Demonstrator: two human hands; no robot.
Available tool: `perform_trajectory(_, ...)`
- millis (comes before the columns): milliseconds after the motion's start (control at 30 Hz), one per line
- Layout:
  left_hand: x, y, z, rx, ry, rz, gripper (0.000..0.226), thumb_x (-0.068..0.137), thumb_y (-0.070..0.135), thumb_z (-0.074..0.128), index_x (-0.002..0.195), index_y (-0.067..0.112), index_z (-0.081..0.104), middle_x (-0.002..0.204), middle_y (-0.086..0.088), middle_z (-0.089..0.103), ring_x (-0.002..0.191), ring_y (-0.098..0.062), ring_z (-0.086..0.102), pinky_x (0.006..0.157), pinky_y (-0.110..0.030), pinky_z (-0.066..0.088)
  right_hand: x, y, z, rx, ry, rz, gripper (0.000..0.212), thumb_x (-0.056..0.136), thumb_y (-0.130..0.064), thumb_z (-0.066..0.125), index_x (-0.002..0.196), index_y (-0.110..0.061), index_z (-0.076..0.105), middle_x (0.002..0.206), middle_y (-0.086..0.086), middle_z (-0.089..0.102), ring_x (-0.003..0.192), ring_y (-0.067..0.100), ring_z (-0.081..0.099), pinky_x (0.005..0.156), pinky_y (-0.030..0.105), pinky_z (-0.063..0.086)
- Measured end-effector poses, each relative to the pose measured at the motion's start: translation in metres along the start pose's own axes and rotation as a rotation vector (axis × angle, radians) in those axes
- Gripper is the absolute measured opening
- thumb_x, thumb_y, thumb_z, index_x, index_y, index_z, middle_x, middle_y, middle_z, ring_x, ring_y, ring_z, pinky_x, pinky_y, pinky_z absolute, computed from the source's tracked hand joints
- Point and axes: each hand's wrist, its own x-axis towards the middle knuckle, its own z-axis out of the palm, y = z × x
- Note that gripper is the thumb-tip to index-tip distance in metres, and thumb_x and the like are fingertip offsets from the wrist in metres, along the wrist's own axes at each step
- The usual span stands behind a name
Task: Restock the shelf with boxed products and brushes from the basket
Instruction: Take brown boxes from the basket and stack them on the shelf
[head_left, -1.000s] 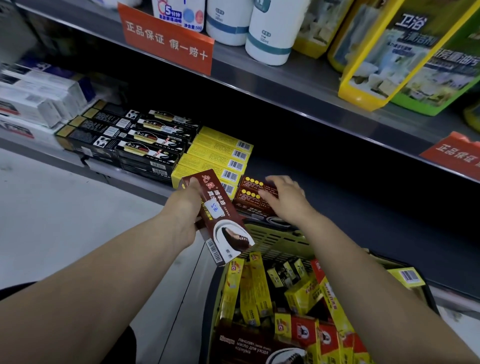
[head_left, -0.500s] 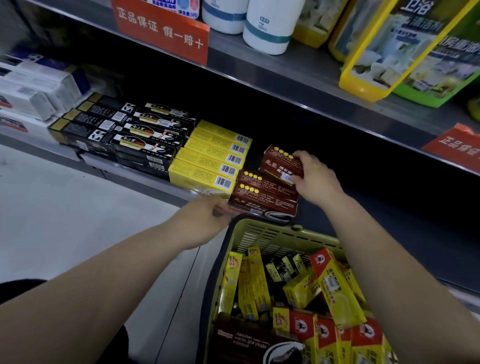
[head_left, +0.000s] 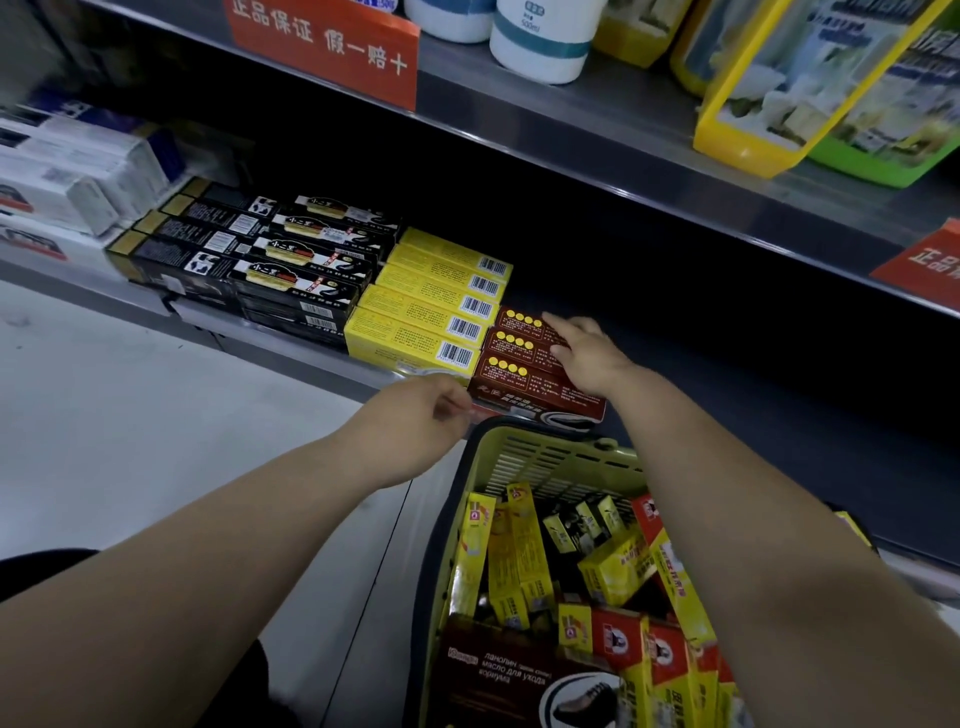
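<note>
Shelf: lower shelf, dark, bare to the right of the stock.
Brown boxes: three brown boxes lie flat in a row from near to far at the shelf's front, just right of the yellow boxes and touching them. The nearest one sits at the shelf edge, directly above the basket rim.
Right hand: the right hand lies on top of the brown boxes, fingers straight and spread lightly, pressing down on the far two; nothing is gripped.
Left hand: the left hand is at the left end of the nearest brown box, fingers curled inward. Whether they pinch the box end or only touch it cannot be told from this angle.
Basket: green basket below the shelf edge, near right, holding many small boxes in yellow and red, standing and tilted, with a dark box showing a shoe at the near side.
Neighbouring stock: yellow boxes in a stepped row; black boxes left of them; white boxes at far left.
Upper shelf: white bottles, an orange sign on the rail.
</note>
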Motion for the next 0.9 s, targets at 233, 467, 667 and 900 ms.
perform_trajectory(233,-0.003,0.002,0.01,0.039,-0.12,0.103,0.018,0.092,0.019,0.052,0.109,0.019,0.061,0.097,0.005,0.062,0.087,-0.004,0.056,0.067,-0.004,0.039,-0.097,-0.014,-0.008,0.304,0.089,-0.173,0.016,0.092,-0.021,0.055,0.097,-0.034,0.061,0.098,-0.018,0.06,0.088,0.003,0.059,0.069,0.019,0.049)
perform_trajectory(467,-0.015,0.015,0.023,0.168,-0.317,0.176,0.016,0.093,0.026,0.052,0.106,0.022,0.06,0.094,0.011,0.058,0.087,-0.002,0.056,0.072,-0.014,0.043,-0.218,-0.011,0.058,-0.312,-0.609,-0.22,0.057,0.078,-0.049,0.067,0.123,-0.017,0.051,0.12,0.002,0.053,0.107,0.022,0.051,0.083,0.035,0.047)
perform_trajectory(667,-0.026,0.027,0.029,0.178,-0.368,0.204,0.02,0.093,0.028,0.051,0.11,0.021,0.06,0.091,0.015,0.058,0.084,0.001,0.055,0.07,-0.013,0.043,-0.253,0.0,0.081,-0.215,-0.41,-0.102,0.066,0.079,-0.034,0.07,0.136,-0.018,0.04,0.135,0.006,0.04,0.128,0.027,0.032,0.103,0.031,0.029)
perform_trajectory(900,-0.038,0.024,0.035,-0.028,-0.271,-0.074,0.064,0.088,0.044,0.054,0.138,0.01,0.032,0.131,-0.008,0.052,0.116,-0.023,0.052,0.096,-0.037,0.044,-0.268,0.001,0.016,0.435,-0.205,0.172,0.049,0.081,-0.038,0.069,0.122,-0.021,0.048,0.114,-0.001,0.053,0.097,0.013,0.058,0.077,0.022,0.049)
